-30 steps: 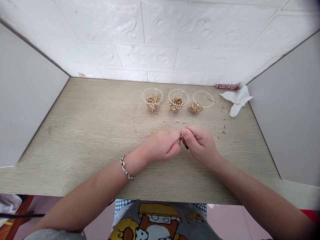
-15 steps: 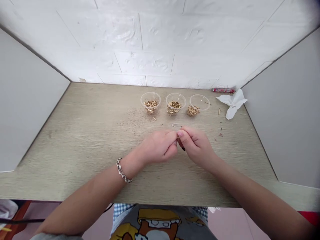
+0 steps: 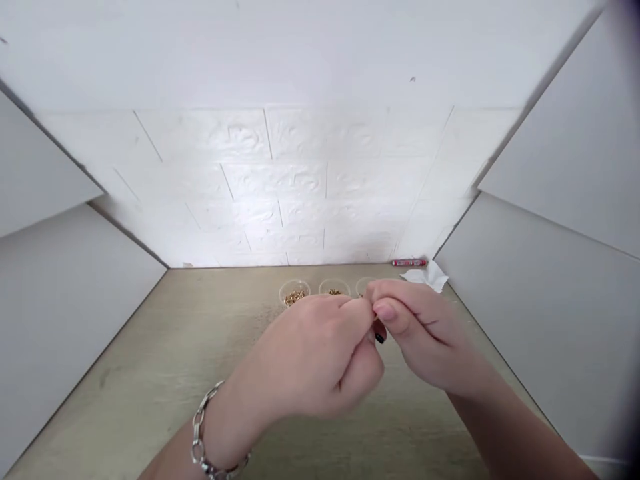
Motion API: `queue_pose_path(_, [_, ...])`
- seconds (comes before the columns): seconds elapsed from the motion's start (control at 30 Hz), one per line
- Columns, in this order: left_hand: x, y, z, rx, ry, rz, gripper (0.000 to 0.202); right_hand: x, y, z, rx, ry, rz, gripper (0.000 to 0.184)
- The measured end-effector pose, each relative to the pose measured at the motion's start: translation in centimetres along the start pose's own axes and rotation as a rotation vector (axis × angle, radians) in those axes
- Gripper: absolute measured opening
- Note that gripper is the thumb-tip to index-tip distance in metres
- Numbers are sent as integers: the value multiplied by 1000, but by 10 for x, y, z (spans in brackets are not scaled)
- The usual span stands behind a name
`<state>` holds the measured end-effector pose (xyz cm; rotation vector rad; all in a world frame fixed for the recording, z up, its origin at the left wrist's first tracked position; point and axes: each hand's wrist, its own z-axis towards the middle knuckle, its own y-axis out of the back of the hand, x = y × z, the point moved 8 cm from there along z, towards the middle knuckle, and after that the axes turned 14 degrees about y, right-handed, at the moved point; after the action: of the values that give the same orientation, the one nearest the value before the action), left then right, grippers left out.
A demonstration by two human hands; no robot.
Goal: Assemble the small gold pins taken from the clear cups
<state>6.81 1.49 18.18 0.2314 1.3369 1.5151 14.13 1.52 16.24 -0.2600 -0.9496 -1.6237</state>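
My left hand, a chain bracelet on its wrist, is closed in a pinch in the middle of the view. Against its fingertips presses my right hand, also pinching, with one dark fingernail showing. A sliver of a small gold-coloured piece peeks out between the two sets of fingers; most of it is hidden. Behind the hands stand three clear plastic cups. The left cup and the middle cup show small gold-coloured metal pieces, while the right cup is mostly covered by my right hand.
At the back right, a red tube-like stick lies along the wall beside a crumpled white tissue. Pale panels border the wooden tabletop on both sides. A white brick-patterned wall closes off the back.
Both hands have risen off the tabletop towards the camera, still pinched together. The view has tilted up, so more wall shows and the cups appear lower.
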Motion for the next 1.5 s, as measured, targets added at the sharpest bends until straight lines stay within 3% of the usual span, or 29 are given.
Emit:
queue_pose_path(0.17, [-8, 13, 9, -120, -9, 47, 13, 13, 13, 7, -126, 60, -54, 31])
queue_pose_path(0.3, [-8, 9, 12, -99, -8, 52, 12, 11, 16, 8, -59, 58, -46, 30])
queue_pose_path(0.4, [-1, 6, 13, -2, 52, -51, 14, 2, 12, 9, 13, 17, 17, 31])
queue_pose_path(0.5, [17, 0, 17, 117, 191, -205, 19, -4, 11, 12, 32, 33, -60, 33])
queue_pose_path(0.7, [65, -36, 30, 386, 461, -674, 23, -30, 9, 14, 102, -2, -322, 35])
queue_pose_path(0.87, [68, -65, 35, 663, 435, -1068, 28, -46, 9, 10, 174, -35, -353, 36])
queue_pose_path(1.0, [65, -73, 33, 745, 457, -1195, 27, -46, 10, 7, 172, -45, -339, 37])
queue_pose_path(1.17, [64, -74, 34, 724, 457, -1189, 27, -47, 11, 5, 119, -67, -348, 38])
queue_pose_path(1.23, [64, -72, 35, 659, 465, -1128, 26, -47, 13, 5, 80, -86, -360, 38])
queue_pose_path(1.37, [64, -55, 35, 346, 467, -812, 24, -46, 16, 5, 45, -102, -327, 38])
queue_pose_path(1.5, [47, -35, 33, 100, 334, -371, 25, -40, 18, 5, 18, -123, -274, 38])
